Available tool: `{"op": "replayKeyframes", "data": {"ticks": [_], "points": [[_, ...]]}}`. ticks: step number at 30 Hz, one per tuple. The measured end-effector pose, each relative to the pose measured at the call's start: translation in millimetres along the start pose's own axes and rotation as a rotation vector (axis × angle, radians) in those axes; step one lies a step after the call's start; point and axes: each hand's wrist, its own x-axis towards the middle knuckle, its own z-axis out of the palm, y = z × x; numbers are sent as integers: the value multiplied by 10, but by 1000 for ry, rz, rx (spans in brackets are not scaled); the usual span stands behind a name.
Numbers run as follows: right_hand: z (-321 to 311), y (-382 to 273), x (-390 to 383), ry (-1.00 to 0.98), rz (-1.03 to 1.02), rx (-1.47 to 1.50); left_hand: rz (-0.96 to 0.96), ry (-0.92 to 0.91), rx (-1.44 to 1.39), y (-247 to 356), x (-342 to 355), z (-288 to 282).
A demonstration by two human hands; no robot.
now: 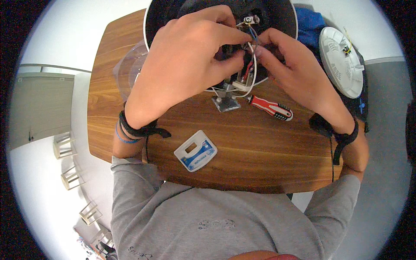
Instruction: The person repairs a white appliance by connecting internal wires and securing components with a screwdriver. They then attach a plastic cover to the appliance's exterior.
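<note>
Over a round black appliance body with a white rim, both hands meet at a bundle of thin wires, in which blue and white strands show. My left hand is bent, its fingertips closed around the wires, though the exact grip is partly hidden. From the other side, my right hand pinches the same bundle between thumb and index finger. A white cable loops down below the fingertips past red wire and a small metal bracket. Above the wires sits a small metal-and-white component.
A red, white and black screwdriver handle lies below the bracket. Nearer me is a white and blue plastic piece with a rectangular hole. A white vented cover stands at right beside blue cloth. Clear plastic sits left on the wooden table.
</note>
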Motion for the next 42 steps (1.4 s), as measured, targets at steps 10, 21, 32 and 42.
{"op": "replayKeyframes", "data": {"ticks": [10,21,32,42], "points": [[-20,-30,-85,119,-184,-306,76,101,23,-204,-166,346],[99,162,-192,242,-486,-312,117,26,1,-214,-239,344],[115,120,-170,222,-385,-325,121,50,-37,-291,-233,347],[183,101,-156,269,-175,-37,189,150,-32,-327,-218,337]]}}
